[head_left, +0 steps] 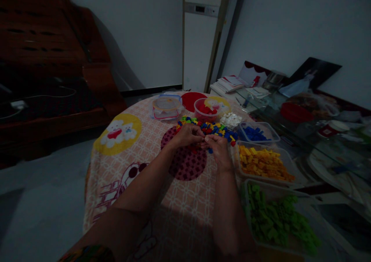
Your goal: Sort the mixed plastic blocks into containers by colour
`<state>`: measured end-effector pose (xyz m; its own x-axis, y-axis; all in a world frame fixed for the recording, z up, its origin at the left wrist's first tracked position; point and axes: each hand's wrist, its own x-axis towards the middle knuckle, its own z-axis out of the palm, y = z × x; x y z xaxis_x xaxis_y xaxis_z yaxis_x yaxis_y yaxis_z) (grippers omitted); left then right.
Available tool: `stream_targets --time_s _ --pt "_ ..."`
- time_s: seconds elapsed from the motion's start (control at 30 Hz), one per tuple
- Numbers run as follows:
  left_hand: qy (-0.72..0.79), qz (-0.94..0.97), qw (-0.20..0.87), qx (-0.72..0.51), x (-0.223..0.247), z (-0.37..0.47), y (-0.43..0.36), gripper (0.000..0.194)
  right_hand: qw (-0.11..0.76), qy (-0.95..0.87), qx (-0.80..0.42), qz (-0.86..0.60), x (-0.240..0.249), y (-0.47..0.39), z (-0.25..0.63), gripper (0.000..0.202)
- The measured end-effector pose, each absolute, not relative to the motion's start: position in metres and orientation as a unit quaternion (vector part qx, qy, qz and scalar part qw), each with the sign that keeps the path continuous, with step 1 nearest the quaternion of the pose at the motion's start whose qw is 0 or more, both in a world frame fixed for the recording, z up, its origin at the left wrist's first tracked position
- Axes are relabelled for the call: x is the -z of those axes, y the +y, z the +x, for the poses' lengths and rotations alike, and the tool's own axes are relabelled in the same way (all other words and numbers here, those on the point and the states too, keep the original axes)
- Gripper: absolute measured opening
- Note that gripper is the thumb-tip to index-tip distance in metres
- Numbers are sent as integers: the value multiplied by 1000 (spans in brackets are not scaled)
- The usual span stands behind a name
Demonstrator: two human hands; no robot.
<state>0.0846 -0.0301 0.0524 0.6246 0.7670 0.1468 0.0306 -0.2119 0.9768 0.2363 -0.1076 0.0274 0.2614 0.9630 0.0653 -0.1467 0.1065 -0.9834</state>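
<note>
Left hand: left hand (189,135), at the near edge of the pile, fingers closed together at the tips; whatever lies between them is too small and dark to tell.
Right hand: right hand (219,145), fingertips pinched closed, meeting those of the left; contents likewise unreadable.
Clock reference: centred on the hands, 12 o'clock pointing away from the wearer.
Mixed pile: multicoloured toy building bricks (214,128), loose on the surface (188,200), spread just beyond the hands from 11 to 3 o'clock.
Red bricks: in a round clear tub (206,116), 12 o'clock, beyond the pile.
White bricks: white heap (230,120), 2 o'clock, beside the pile.
Blue bricks: in a clear container, blue lot (255,133), 3 o'clock.
Yellow-orange bricks: in a larger clear container, yellow-orange lot (262,162), between 3 and 4 o'clock.
Green bricks: in a clear container, green lot (278,217), 4 o'clock, nearest the wearer.
Clear lidded container: one piece (166,106), 10 o'clock, contents unclear.
Covering: patterned tablecloth (153,138), pinkish with white lattice; yellow bear print at 9 o'clock.
Glass-topped side table: at 3 o'clock, bearing a paper cup (333,128); papers (230,83) at 1 o'clock.
Seating: carved wooden bench (49,57), 10 o'clock, well apart.
</note>
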Motion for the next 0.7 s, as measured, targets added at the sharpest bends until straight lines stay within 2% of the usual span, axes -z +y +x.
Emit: stream_targets --time_s 0.3,0.47,0.7 --pt "286 667 593 -349 -52 85 -30 23 645 -411 -422 -487 -26 -105 239 25" --pt "298 668 607 -309 -52 83 -26 32 645 -413 -406 -498 -27 -105 240 26" --pt "287 693 585 -307 -50 83 -27 30 656 -417 -385 -498 -27 -104 240 26"
